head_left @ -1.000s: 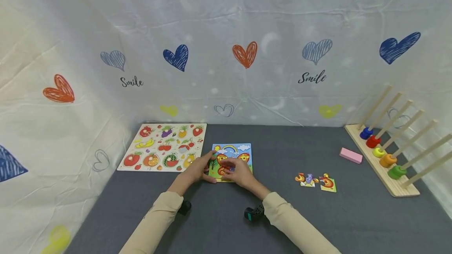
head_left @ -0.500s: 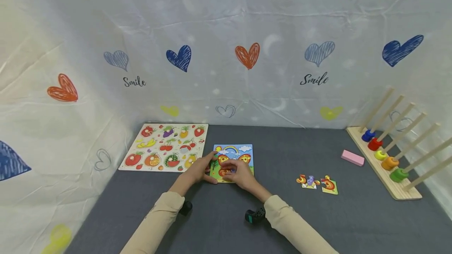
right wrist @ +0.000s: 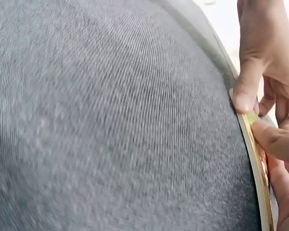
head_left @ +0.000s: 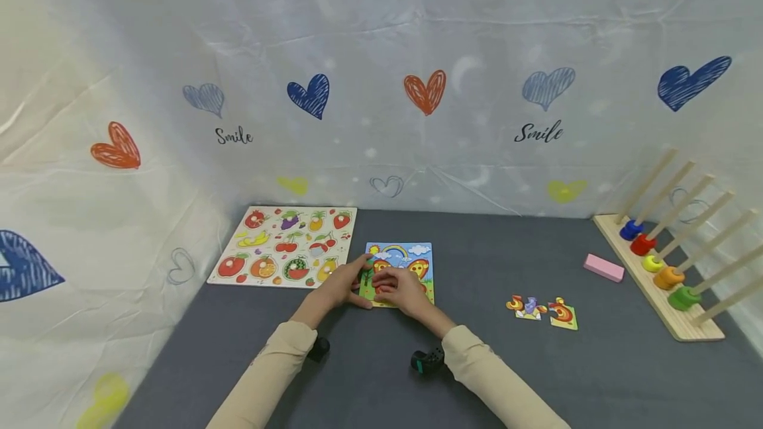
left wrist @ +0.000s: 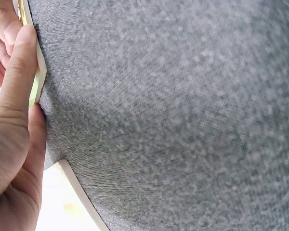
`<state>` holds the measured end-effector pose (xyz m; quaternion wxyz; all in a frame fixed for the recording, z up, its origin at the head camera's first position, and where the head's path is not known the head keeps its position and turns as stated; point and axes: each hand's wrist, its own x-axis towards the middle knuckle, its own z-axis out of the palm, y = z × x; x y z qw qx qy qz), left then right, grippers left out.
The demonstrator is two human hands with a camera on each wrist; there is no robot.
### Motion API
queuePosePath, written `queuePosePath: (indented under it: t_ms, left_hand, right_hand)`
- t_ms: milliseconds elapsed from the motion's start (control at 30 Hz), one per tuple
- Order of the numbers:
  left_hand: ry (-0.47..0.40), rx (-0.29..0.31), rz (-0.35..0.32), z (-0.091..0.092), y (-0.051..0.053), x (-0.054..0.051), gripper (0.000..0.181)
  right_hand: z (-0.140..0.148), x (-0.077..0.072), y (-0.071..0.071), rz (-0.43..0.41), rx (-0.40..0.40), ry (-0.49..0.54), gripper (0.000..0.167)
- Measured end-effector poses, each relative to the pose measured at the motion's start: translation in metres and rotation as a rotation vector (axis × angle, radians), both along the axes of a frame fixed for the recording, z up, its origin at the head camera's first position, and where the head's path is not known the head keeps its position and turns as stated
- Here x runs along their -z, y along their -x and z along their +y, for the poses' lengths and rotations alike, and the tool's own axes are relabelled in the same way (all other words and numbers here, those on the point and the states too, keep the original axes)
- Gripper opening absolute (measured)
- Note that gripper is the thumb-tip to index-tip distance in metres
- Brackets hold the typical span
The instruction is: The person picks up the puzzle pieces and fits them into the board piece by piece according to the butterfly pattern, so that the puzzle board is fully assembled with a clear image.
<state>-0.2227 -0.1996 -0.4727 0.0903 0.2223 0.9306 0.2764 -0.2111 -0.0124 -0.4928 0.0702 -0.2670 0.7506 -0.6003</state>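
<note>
A small square butterfly jigsaw board (head_left: 422,251) with a rainbow and blue sky lies flat at the middle of the dark table. My left hand (head_left: 337,285) grips its lower left corner, thumb along the near edge and fingers at the left side. Over the board's lower part, my right hand (head_left: 408,292) pinches a puzzle piece in the butterfly area; the fingers mostly hide it. In the right wrist view, the right thumb (right wrist: 277,142) lies at the board's near edge, close to the left thumb (right wrist: 246,91). Loose jigsaw pieces (head_left: 527,308) and a corner piece (head_left: 563,314) lie to the right.
A fruit peg puzzle (head_left: 271,258) lies left of the jigsaw board, near the left hand. At the right stand a wooden base (head_left: 705,332) with upright pegs and coloured rings, and a pink block (head_left: 604,268) beside it. A printed cloth (head_left: 381,118) hangs behind the table.
Both hands stay at the board with almost the same hold. The whole head view has shifted slightly, so things appear a little farther right.
</note>
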Motion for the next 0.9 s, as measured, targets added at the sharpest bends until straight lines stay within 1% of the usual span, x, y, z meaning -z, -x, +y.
queuePosePath:
  t_ms: [67, 133, 200, 267, 333, 467, 567, 733, 900]
  left_hand:
    - [-0.003, -0.006, -0.007, 0.001, 0.000, -0.002, 0.093]
    - [-0.005, -0.017, -0.018, 0.002, 0.000, -0.003, 0.093]
    - [-0.006, -0.018, -0.025, 0.002, 0.000, -0.005, 0.093]
    - [-0.003, -0.005, -0.027, 0.001, 0.000, -0.005, 0.093]
    - [-0.009, 0.023, -0.031, -0.001, 0.000, -0.005, 0.092]
    - [-0.012, 0.067, -0.083, -0.007, 0.003, -0.006, 0.087]
    - [-0.002, 0.083, -0.119, -0.009, 0.006, -0.006, 0.081]
    - [0.013, 0.088, -0.113, -0.008, 0.007, -0.009, 0.076]
    - [0.016, 0.081, -0.088, -0.005, 0.006, -0.012, 0.075]
  right_hand:
    - [0.001, 0.000, 0.002, 0.002, 0.004, -0.024, 0.030]
    - [0.000, 0.009, 0.007, 0.019, 0.012, -0.037, 0.030]
    - [-0.001, 0.010, 0.009, 0.028, 0.013, -0.042, 0.030]
    - [0.000, 0.012, 0.010, 0.008, -0.004, -0.006, 0.031]
    - [0.002, 0.013, 0.009, -0.012, -0.008, 0.031, 0.030]
    - [0.012, 0.012, 0.005, -0.016, 0.017, 0.083, 0.027]
    - [0.025, 0.012, 0.003, 0.027, 0.040, 0.084, 0.024]
    - [0.057, 0.008, -0.001, 0.085, 0.062, 0.090, 0.021]
    - [0.099, 0.005, -0.008, 0.056, 0.099, 0.051, 0.020]
